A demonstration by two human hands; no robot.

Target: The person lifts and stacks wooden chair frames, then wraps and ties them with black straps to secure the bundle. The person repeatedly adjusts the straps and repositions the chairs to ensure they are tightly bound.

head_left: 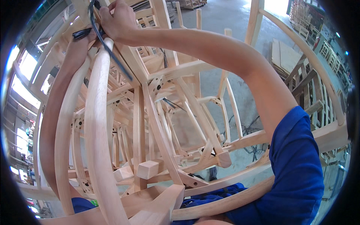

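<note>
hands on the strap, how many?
2. Right hand grips the black strap at the top of the chair frame; left hand is just beside it, lower left.

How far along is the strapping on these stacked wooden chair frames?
Done: the bare wooden chair frames already sit nested. In hand: both hands, left and right, work the dark flat strap at the top rail. Left: the strap's tail hangs loose, not tidied.
</note>
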